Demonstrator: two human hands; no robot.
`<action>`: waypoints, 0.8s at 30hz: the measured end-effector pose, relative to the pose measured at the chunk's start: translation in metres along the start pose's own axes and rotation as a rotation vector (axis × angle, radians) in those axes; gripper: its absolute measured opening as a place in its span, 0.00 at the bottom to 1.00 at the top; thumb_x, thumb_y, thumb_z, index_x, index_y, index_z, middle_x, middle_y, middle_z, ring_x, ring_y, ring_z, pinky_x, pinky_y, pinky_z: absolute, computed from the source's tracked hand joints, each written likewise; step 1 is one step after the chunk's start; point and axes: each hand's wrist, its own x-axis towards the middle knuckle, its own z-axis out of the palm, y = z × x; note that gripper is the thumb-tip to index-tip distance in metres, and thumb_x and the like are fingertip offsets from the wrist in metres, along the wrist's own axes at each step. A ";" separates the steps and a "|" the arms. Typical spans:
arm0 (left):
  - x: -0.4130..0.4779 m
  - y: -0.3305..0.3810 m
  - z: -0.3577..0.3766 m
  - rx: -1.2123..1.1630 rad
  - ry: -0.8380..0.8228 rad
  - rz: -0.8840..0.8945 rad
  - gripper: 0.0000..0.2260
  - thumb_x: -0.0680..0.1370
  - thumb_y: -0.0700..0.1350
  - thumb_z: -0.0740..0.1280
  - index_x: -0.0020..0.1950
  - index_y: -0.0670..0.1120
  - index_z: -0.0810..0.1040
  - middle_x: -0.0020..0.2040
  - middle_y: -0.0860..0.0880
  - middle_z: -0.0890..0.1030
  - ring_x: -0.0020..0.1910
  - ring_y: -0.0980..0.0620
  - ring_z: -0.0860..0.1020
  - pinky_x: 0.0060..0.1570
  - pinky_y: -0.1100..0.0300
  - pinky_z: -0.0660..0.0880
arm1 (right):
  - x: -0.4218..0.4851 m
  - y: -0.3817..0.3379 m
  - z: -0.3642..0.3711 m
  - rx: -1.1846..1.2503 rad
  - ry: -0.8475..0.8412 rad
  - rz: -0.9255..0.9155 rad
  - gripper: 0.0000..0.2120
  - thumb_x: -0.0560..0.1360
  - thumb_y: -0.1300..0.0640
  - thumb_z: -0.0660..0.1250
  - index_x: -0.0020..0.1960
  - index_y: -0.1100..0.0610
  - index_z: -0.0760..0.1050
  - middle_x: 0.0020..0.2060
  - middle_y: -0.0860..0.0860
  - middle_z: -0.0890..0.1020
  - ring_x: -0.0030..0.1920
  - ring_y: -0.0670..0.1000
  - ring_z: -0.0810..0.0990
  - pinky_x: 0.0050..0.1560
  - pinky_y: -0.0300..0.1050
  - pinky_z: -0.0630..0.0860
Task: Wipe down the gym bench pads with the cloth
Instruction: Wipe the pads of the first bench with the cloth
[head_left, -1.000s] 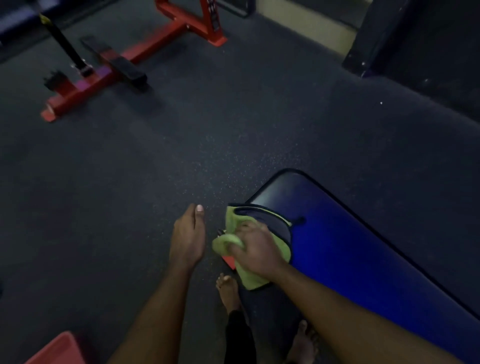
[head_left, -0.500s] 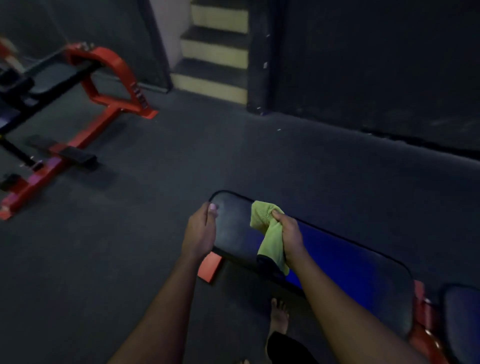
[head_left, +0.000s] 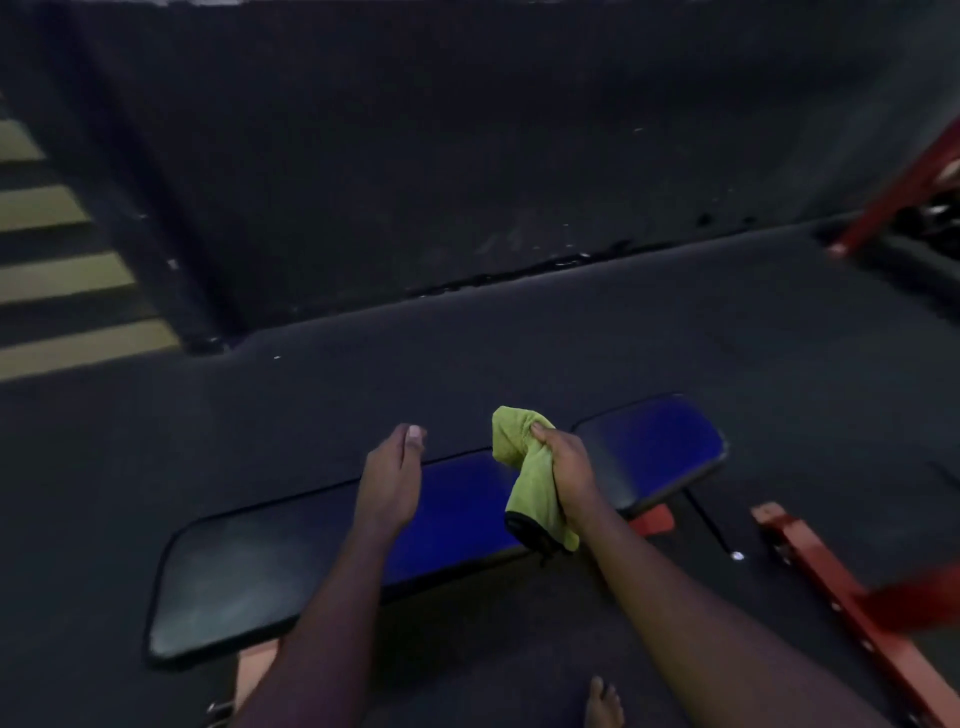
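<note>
Dim gym, dark rubber floor (head_left: 467, 338), steps (head_left: 62, 275) at left, red frame (head_left: 841, 587) at right. A long pad (head_left: 249, 566) and a short pad (head_left: 649, 441) lie end to end, blue and glossy. The right hand (head_left: 563, 467) is closed around a bunched green cloth (head_left: 524, 467), held above the gap between the pads; whether the cloth touches them cannot be told. The left hand (head_left: 392, 483) hovers open, empty, over the long pad. The cloth looks light, soft and limp: best gripped as a wad in the palm and pressed flat. The pad cover appears smooth, likely slick, firm beneath.
</note>
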 end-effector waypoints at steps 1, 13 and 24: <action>0.003 0.009 0.014 0.002 -0.023 0.019 0.18 0.85 0.55 0.53 0.51 0.47 0.78 0.46 0.45 0.82 0.48 0.45 0.80 0.47 0.46 0.77 | 0.003 -0.001 -0.018 -0.006 0.028 0.008 0.15 0.67 0.44 0.70 0.37 0.57 0.79 0.32 0.52 0.79 0.37 0.55 0.78 0.44 0.52 0.75; 0.068 0.062 0.247 0.095 -0.146 -0.033 0.23 0.83 0.59 0.50 0.50 0.45 0.77 0.45 0.44 0.81 0.46 0.48 0.79 0.48 0.44 0.76 | 0.130 0.026 -0.232 -0.359 0.095 -0.069 0.18 0.72 0.38 0.66 0.36 0.52 0.78 0.35 0.51 0.80 0.39 0.52 0.80 0.48 0.61 0.77; 0.162 -0.058 0.358 0.385 -0.204 -0.064 0.17 0.84 0.57 0.48 0.44 0.51 0.71 0.43 0.51 0.76 0.46 0.50 0.74 0.47 0.47 0.74 | 0.282 0.113 -0.211 -1.409 -0.024 -0.490 0.23 0.77 0.38 0.54 0.54 0.51 0.81 0.52 0.49 0.82 0.56 0.55 0.76 0.58 0.59 0.68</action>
